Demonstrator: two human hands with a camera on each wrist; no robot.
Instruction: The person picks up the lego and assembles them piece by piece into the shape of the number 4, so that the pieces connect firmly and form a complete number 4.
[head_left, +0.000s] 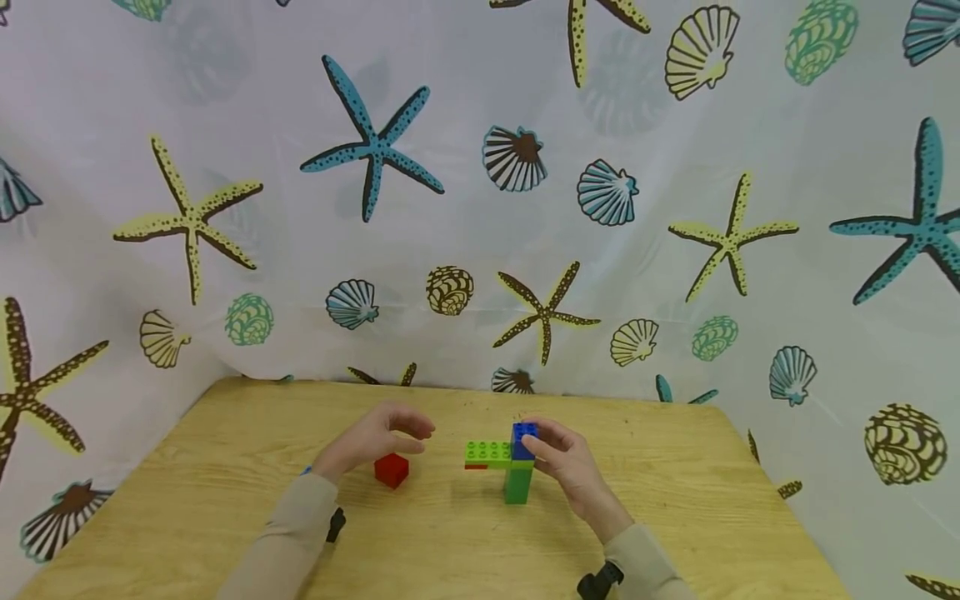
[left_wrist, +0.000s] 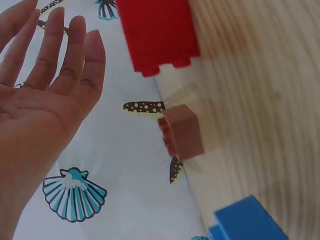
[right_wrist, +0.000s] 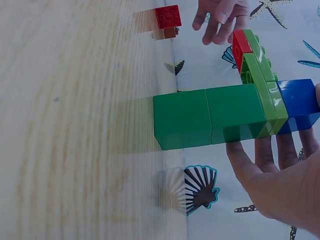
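Observation:
My right hand [head_left: 573, 467] grips the blue brick [head_left: 523, 442] at the top of a small toy-brick build, thumb on the near side. Below the blue brick, a long light green brick [head_left: 487, 454] reaches out to the left. It sits on two stacked dark green bricks [right_wrist: 210, 117] that stand on the table. A small red brick [right_wrist: 241, 48] is fixed under the overhanging end. My left hand [head_left: 382, 437] is raised, holding nothing, fingers spread in the left wrist view. Nearest to it stands a loose red brick [head_left: 392, 471] on the table.
A brown brick [left_wrist: 184, 131] and another blue brick [left_wrist: 250, 222] lie on the wooden table [head_left: 420, 550] near the left hand. The left forearm mostly hides that blue brick in the head view. Behind the table hangs a shell-and-starfish curtain [head_left: 450, 233].

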